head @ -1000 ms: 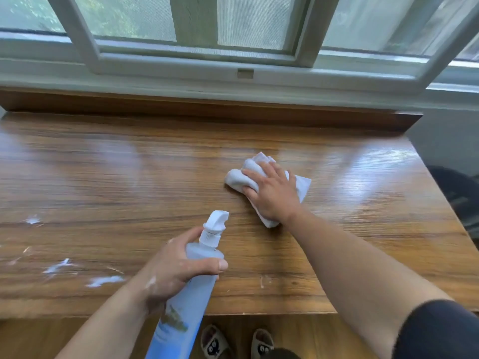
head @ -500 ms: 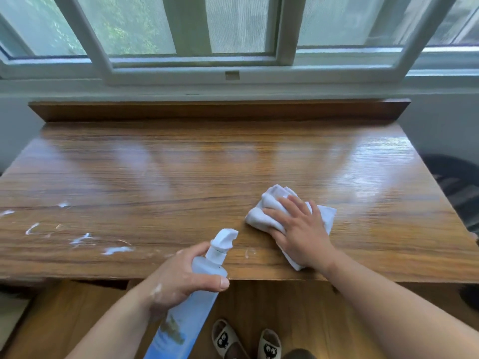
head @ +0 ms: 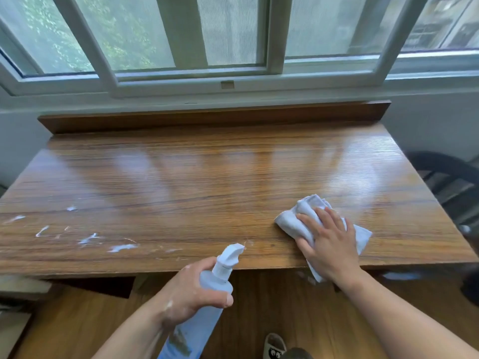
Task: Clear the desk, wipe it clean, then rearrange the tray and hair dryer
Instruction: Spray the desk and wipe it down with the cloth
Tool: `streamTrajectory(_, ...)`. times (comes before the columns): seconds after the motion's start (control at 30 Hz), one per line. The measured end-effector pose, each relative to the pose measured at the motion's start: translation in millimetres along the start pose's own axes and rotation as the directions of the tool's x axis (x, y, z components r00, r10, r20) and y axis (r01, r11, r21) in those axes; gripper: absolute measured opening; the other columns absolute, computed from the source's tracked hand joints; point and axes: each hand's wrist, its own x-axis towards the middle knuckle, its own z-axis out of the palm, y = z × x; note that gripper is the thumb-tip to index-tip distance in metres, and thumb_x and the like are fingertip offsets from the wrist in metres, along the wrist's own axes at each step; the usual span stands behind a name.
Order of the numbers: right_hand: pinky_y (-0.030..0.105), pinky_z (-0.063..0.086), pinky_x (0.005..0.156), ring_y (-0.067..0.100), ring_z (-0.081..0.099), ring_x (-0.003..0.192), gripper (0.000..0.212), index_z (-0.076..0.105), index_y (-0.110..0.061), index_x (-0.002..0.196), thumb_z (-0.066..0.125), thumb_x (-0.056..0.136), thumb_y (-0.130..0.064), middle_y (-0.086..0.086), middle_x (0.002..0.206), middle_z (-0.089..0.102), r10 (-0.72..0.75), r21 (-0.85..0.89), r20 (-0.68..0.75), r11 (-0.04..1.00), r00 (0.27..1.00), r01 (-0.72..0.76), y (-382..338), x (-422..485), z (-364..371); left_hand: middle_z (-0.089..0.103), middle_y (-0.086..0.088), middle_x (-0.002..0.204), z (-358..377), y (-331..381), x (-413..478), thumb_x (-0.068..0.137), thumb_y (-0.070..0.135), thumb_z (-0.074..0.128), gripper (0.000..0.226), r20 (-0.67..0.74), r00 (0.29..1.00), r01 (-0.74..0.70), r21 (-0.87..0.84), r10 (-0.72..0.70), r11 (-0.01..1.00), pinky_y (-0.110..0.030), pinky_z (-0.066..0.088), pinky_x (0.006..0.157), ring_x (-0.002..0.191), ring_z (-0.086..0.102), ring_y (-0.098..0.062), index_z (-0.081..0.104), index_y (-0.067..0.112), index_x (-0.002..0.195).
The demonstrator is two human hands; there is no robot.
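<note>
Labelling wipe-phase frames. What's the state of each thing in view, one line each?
desk: glossy, streaked at near left.
white streaks: not yet wiped.
cloth: crumpled, lying on the desk at near right, one corner over the front edge.
right hand: flat on the cloth, fingers straight.
spray bottle: tilted, held off the desk in front of its edge, nozzle toward the desk.
left hand: grips the spray bottle below the nozzle.

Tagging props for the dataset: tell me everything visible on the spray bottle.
The spray bottle has a translucent pale-blue plastic body and white trigger head. Tilted, head up and away from the person, by the near edge of the desk. The left hand grips its upper body, thumb across it. A label shows lower down; base out of frame.
</note>
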Motion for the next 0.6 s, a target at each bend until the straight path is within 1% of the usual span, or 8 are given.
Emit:
streamTrajectory(0.07, 0.058, 0.028, 0.113, 0.026, 0.035, 0.141, 0.049, 0.053, -0.042, 0.133, 0.045, 0.087, -0.057, -0.005, 0.143, 0.047, 0.015, -0.007, -0.005, 1.000, 1.000, -0.015, -3, -1, 2, 0.074, -0.013, 0.103, -5, 0, 0, 0.055, 0.045, 0.088, 0.060, 0.029, 0.999, -0.034, 0.010, 0.034, 0.999, -0.058, 0.048, 0.100, 0.103, 0.065, -0.041, 0.070, 0.036, 0.111)
streamTrajectory(0.2, 0.056, 0.026, 0.111, 0.024, 0.031, 0.143, 0.045, 0.050, -0.046, 0.133, 0.046, 0.089, -0.054, -0.007, 0.144, 0.046, 0.105, -0.004, -0.004, 0.994, 0.994, -0.105, -12, -3, 3, 0.075, -0.009, 0.096, -18, -2, 2, 0.051, 0.045, 0.086, 0.050, 0.053, 0.997, -0.059, 0.064, 0.055, 0.996, -0.057, 0.052, 0.094, 0.094, 0.068, -0.035, 0.074, 0.029, 0.097)
streamTrajectory(0.27, 0.056, 0.026, 0.111, 0.024, 0.030, 0.144, 0.047, 0.049, -0.045, 0.134, 0.041, 0.089, -0.056, -0.006, 0.145, 0.045, 0.171, -0.030, 0.000, 0.985, 0.985, -0.171, -23, -4, 5, 0.074, -0.006, 0.094, -28, -6, 0, 0.051, 0.046, 0.084, 0.049, 0.057, 0.996, -0.079, 0.072, 0.075, 0.994, -0.050, 0.054, 0.089, 0.084, 0.066, -0.023, 0.073, 0.031, 0.096)
streamTrajectory(0.37, 0.059, 0.022, 0.115, 0.026, 0.024, 0.146, 0.053, 0.045, -0.043, 0.139, 0.032, 0.090, -0.057, -0.003, 0.149, 0.040, 0.268, -0.040, 0.020, 0.963, 0.963, -0.267, -51, -6, 7, 0.073, 0.003, 0.097, -45, -15, -4, 0.052, 0.048, 0.082, 0.057, 0.091, 0.992, -0.088, 0.053, 0.083, 0.995, -0.031, 0.052, 0.082, 0.086, 0.064, -0.011, 0.070, 0.043, 0.107)
streamTrajectory(0.4, 0.060, 0.020, 0.116, 0.026, 0.022, 0.147, 0.056, 0.043, -0.042, 0.141, 0.029, 0.090, -0.058, -0.002, 0.151, 0.038, 0.299, -0.041, 0.026, 0.954, 0.954, -0.298, -62, -7, 9, 0.072, 0.006, 0.098, -51, -19, -5, 0.052, 0.048, 0.082, 0.057, 0.099, 0.992, -0.083, 0.053, 0.078, 0.995, -0.030, 0.052, 0.083, 0.087, 0.064, -0.010, 0.069, 0.045, 0.107)
streamTrajectory(0.47, 0.061, 0.019, 0.116, 0.027, 0.021, 0.147, 0.060, 0.042, -0.041, 0.143, 0.024, 0.089, -0.060, 0.000, 0.153, 0.037, 0.337, -0.038, 0.029, 0.941, 0.941, -0.336, -91, -10, 12, 0.071, 0.006, 0.097, -62, -30, -5, 0.052, 0.048, 0.084, 0.050, 0.078, 0.995, -0.073, 0.067, 0.067, 0.995, -0.037, 0.053, 0.086, 0.088, 0.063, -0.011, 0.071, 0.042, 0.100)
streamTrajectory(0.53, 0.062, 0.022, 0.114, 0.029, 0.024, 0.147, 0.061, 0.045, -0.040, 0.142, 0.024, 0.089, -0.061, 0.002, 0.151, 0.041, 0.313, -0.035, 0.043, 0.949, 0.949, -0.312, -129, -13, 19, 0.071, 0.005, 0.092, -73, -40, -4, 0.050, 0.048, 0.084, 0.046, 0.049, 0.996, -0.074, 0.074, 0.070, 0.995, -0.041, 0.055, 0.085, 0.083, 0.062, -0.011, 0.072, 0.039, 0.094)
streamTrajectory(0.6, 0.065, 0.025, 0.112, 0.032, 0.030, 0.146, 0.057, 0.048, -0.038, 0.139, 0.030, 0.089, -0.059, 0.004, 0.148, 0.045, 0.227, -0.012, 0.065, 0.974, 0.972, -0.226, -177, -14, 29, 0.072, 0.004, 0.090, -84, -45, -4, 0.049, 0.048, 0.084, 0.047, 0.031, 0.997, -0.075, 0.042, 0.073, 0.996, -0.038, 0.054, 0.082, 0.081, 0.061, -0.010, 0.073, 0.039, 0.094)
